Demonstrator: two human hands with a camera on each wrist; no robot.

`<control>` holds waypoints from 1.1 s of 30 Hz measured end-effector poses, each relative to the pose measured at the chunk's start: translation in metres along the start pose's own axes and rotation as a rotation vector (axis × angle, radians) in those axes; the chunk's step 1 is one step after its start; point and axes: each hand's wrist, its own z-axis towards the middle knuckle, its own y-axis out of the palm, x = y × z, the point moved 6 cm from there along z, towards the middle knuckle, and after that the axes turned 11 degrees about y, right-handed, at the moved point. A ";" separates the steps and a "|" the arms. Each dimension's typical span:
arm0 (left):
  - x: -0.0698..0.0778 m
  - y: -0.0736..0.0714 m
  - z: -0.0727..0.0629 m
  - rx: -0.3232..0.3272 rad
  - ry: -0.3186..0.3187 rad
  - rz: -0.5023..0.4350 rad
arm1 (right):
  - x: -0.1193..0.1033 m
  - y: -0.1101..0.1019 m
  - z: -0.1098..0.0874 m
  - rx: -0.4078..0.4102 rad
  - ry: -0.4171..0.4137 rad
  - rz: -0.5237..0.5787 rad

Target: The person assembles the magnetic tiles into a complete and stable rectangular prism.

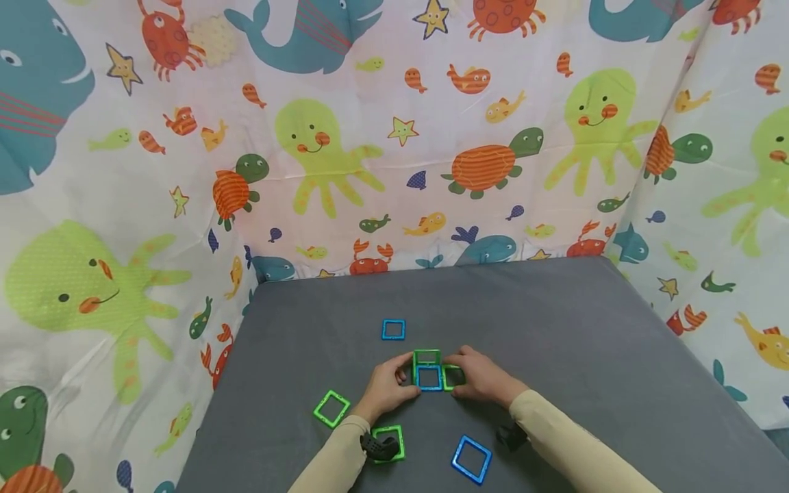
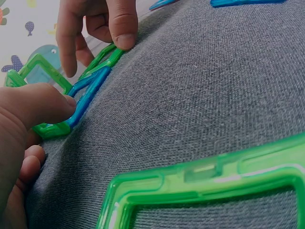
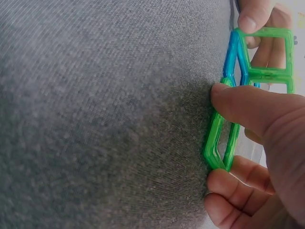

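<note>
Several square magnetic tiles are joined in a small group between the hands. A blue tile (image 1: pixel 429 389) lies low in it, with a green tile (image 1: pixel 427 352) standing upright behind it and more green along its left side. My left hand (image 1: pixel 385 390) holds the group's left side, its thumb on the blue tile's edge and its fingers round the outside. On the right, my right hand (image 1: pixel 487 376) pinches a green tile (image 3: pixel 213 136) between thumb and fingers. That tile's edge meets the blue tile. The fingers partly hide the left side.
Loose on the grey cloth (image 1: pixel 555 329) lie a blue tile (image 1: pixel 394 337) behind the group, a green tile (image 1: pixel 322 402) to the left, another green tile (image 1: pixel 401 441) under the left wrist strap, and a blue tile (image 1: pixel 478 444) in front. A sea-animal curtain (image 1: pixel 394 82) surrounds the surface.
</note>
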 end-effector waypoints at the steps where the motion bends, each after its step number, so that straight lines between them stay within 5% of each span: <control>1: 0.000 0.000 0.000 -0.001 0.000 0.003 | 0.000 0.000 0.000 -0.002 0.005 -0.004; 33: -0.003 0.000 0.004 -0.004 -0.042 -0.026 | 0.001 0.002 0.005 -0.031 0.065 0.008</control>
